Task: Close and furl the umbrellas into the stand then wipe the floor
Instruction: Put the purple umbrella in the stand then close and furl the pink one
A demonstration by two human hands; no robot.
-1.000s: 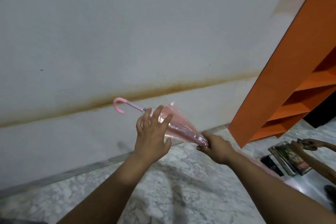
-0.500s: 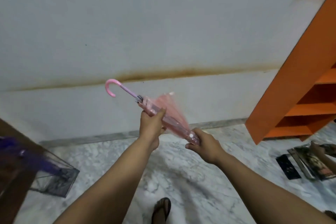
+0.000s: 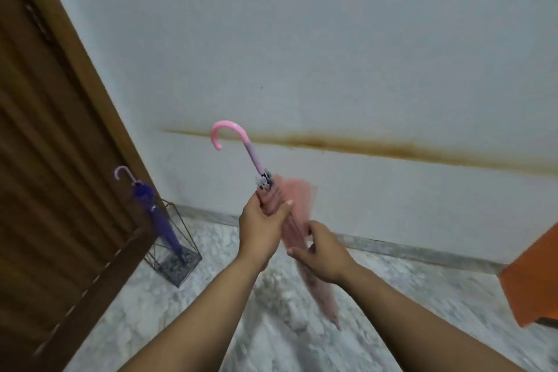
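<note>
A closed pink umbrella with a pink hook handle stands nearly upright in front of me, tip pointing down to the right. My left hand grips its canopy just below the handle end. My right hand wraps the loose canopy folds lower down, fingers curled against the fabric. A furled purple umbrella leans in a black wire stand on the floor at the left.
A brown wooden door fills the left side, right beside the stand. A white wall with a rusty stain line runs behind. An orange shelf unit juts in at the right. The floor is grey-white marble.
The view swung left, bringing the door and the stand with the purple umbrella into sight. The pink umbrella tilted from slanted to nearly upright. My right hand moved from the tip up onto the canopy.
</note>
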